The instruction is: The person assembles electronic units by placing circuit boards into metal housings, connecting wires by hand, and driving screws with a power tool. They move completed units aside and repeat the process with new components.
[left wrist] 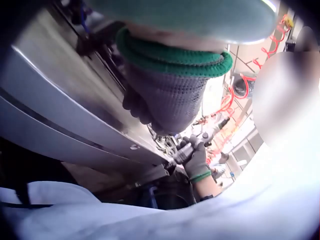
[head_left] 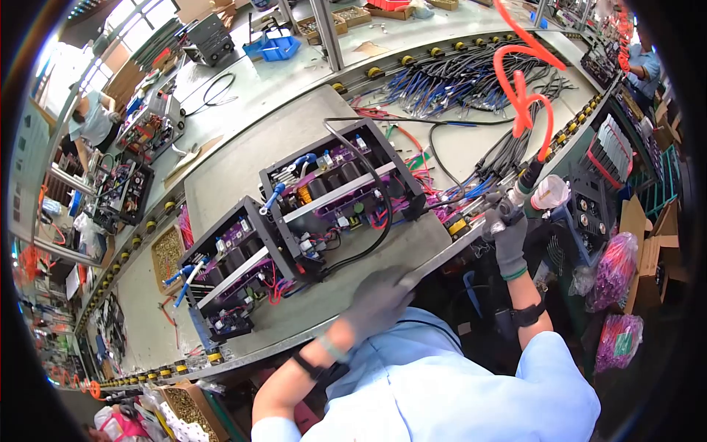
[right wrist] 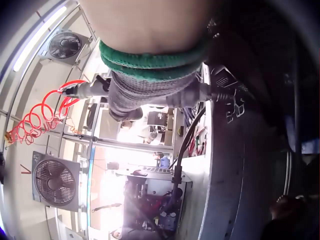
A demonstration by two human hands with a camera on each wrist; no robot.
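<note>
My right hand (head_left: 509, 247), in a grey glove with a green cuff, grips a metal air tool (right wrist: 87, 90) beyond the bench's front edge. A red coiled hose (head_left: 545, 129) runs up from the tool. Blurred in the head view, my gloved left hand (head_left: 379, 302) is over the bench's front edge. In the left wrist view its fingers (left wrist: 141, 116) look curled; the palm side is hidden, and I cannot tell whether they hold anything. Two open black chassis (head_left: 342, 188) (head_left: 236, 261) with purple circuit boards sit side by side on a grey board (head_left: 243, 158).
A bundle of black and blue cables (head_left: 449, 81) lies at the back right of the bench. Small brass parts fill a box (head_left: 168, 254) at left. More chassis (head_left: 151, 121) stand on the far bench. Bags of pink wires (head_left: 617, 269) hang at right beside a cardboard box (head_left: 652, 243).
</note>
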